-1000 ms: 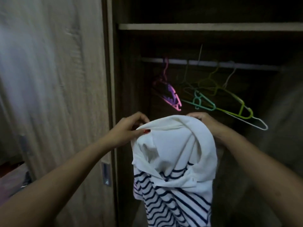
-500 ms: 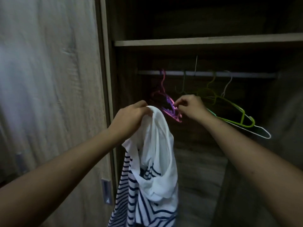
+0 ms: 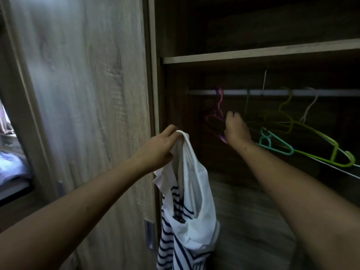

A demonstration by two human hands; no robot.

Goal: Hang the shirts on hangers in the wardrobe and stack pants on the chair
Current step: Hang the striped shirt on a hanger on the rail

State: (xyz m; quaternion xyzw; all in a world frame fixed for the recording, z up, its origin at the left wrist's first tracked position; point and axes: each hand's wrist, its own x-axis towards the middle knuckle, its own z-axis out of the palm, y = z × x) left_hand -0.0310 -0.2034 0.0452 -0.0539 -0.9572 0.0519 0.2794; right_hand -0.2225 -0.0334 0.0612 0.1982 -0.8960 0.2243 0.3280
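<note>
Right hand point(image 3: 236, 127) partly hides dim pink hanger point(image 3: 214, 117).

Head view, close, facing wardrobe point(image 3: 253, 53) interior

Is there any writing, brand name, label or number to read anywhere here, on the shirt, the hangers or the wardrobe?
None: no text shows.
Striped shirt: only navy stripes, no visible tag or print.
Hangers: plain coloured plastic.
Wardrobe door: bare wood grain, blurred.
</note>
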